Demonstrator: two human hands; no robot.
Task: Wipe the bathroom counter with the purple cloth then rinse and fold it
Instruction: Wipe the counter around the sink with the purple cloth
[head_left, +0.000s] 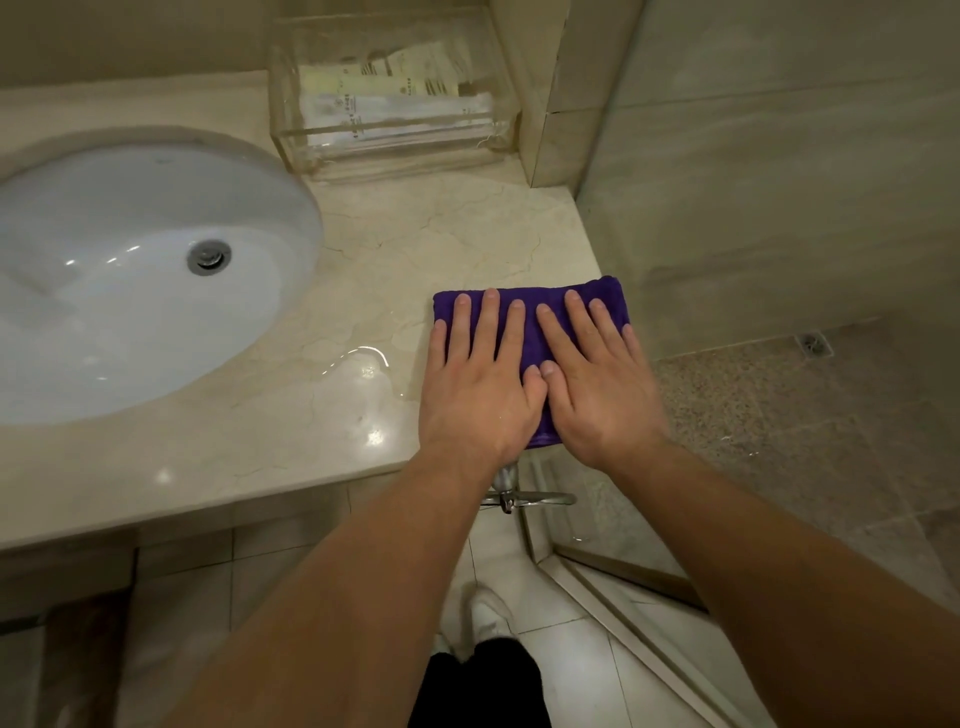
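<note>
At the counter's (441, 228) right front corner, the folded purple cloth (530, 317) lies flat. Left hand (480, 384) and right hand (597, 387) press on it side by side, fingers straight and spread, thumbs touching. Water pools (358, 384) beside the sink (130, 280).
</note>
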